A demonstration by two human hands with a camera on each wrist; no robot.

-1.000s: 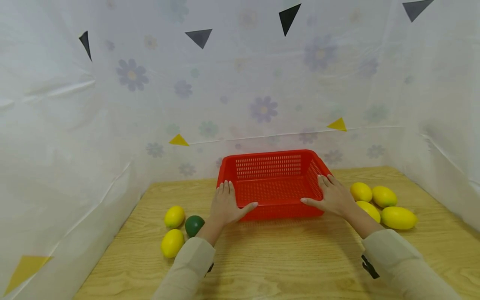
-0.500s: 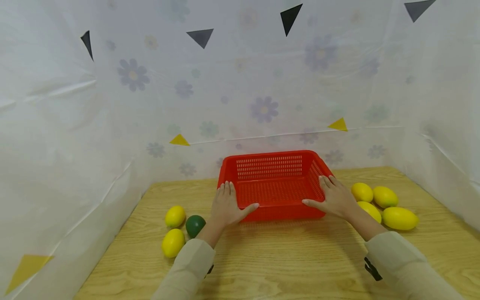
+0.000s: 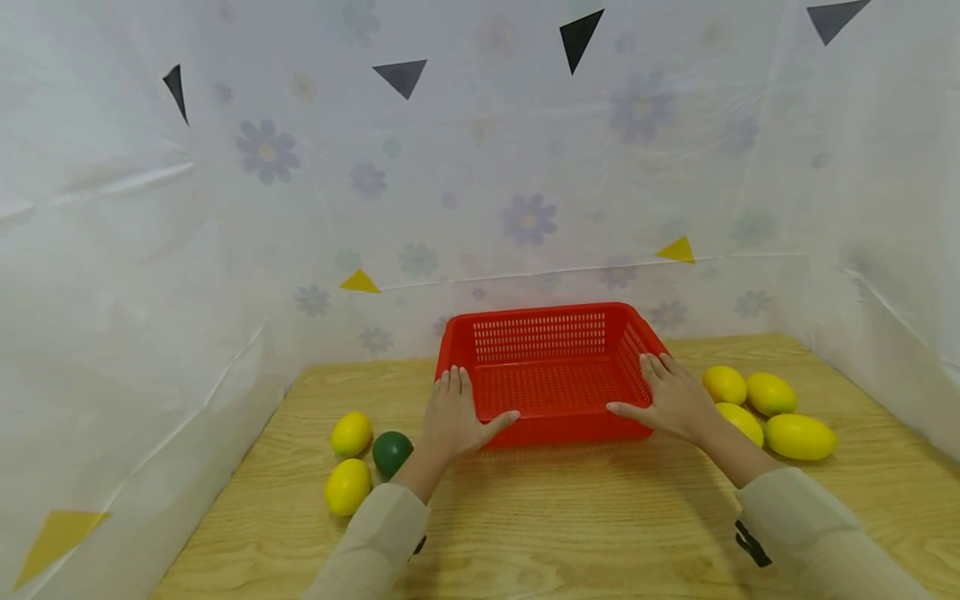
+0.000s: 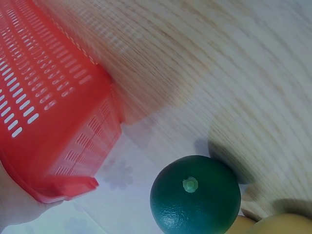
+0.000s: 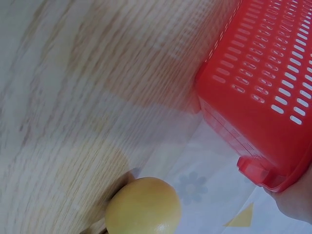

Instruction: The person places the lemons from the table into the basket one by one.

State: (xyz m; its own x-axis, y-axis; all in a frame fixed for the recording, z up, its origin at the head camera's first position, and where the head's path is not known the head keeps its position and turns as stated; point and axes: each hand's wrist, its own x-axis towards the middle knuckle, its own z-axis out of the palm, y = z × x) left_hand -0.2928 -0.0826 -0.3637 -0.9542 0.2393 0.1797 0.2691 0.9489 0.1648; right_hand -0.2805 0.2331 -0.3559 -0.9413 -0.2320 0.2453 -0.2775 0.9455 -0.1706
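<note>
A red perforated plastic basket (image 3: 547, 427) stands upright on the wooden table, and nothing lies inside it. My left hand (image 3: 453, 421) rests on its near left corner, fingers straight along the side rim and thumb stretched over the front rim. At the near right corner my right hand (image 3: 675, 402) lies the same way, mirrored. In both wrist views the palm side meets the basket's rim, while most fingers are hidden. Beside my left forearm sit a dark green round fruit (image 4: 195, 195) with a pale stem nub and two lemons (image 3: 348, 487).
Several yellow lemons (image 3: 800, 437) cluster right of the basket, close to my right wrist; one lemon (image 5: 143, 207) shows in the right wrist view. A white flowered sheet (image 3: 525, 167) with triangle stickers hangs behind and at both sides of the wooden table (image 3: 555, 525).
The basket and both hands have shifted very slightly toward me. My hands keep the same pose on its corners, and the fruit stays in place.
</note>
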